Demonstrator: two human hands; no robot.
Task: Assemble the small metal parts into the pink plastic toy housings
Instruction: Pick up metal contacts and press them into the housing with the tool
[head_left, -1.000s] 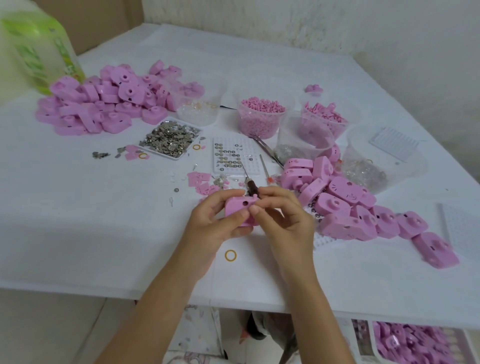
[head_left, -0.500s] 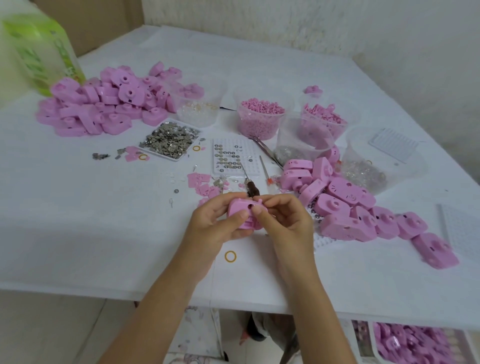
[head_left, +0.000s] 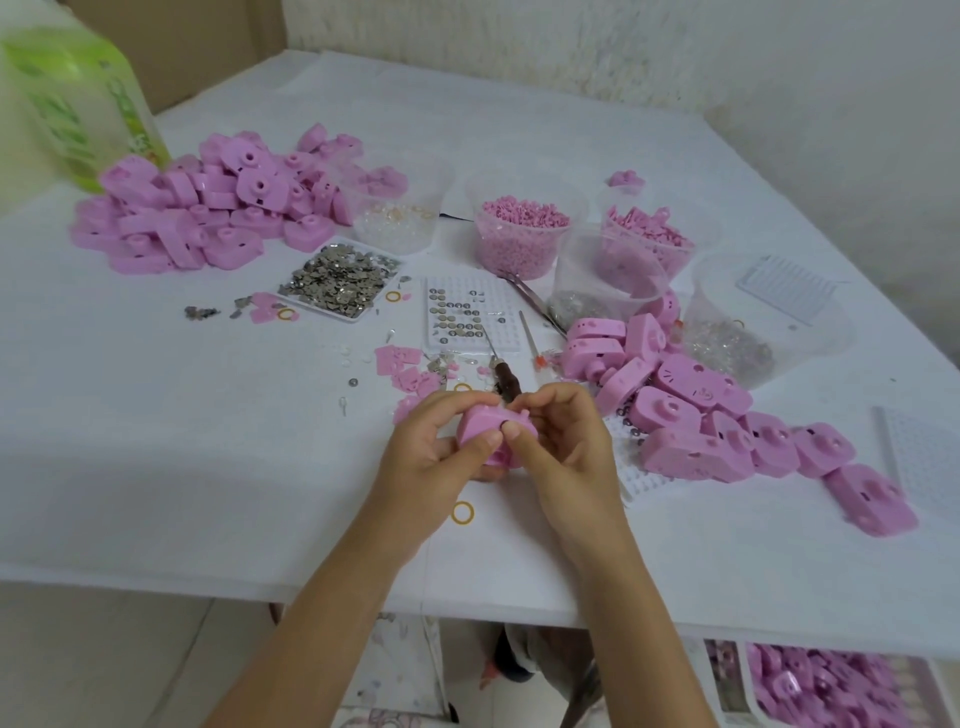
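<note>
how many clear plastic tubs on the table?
5. Tub of clear bits by the left housing pile; pellet tub centre; pink-parts tub to its right; metal-bits tub in front of both; biggest tub far right, holding a white grid. Others may be hidden.

The left hand (head_left: 428, 460) and right hand (head_left: 569, 454) hide much of the housing (head_left: 480, 422). The blurred green bottle (head_left: 78, 104) is cut off at the left edge.

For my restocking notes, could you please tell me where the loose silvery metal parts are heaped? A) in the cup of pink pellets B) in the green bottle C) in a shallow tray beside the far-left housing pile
C: the metal parts fill a shallow tray right of the housing pile.
</note>
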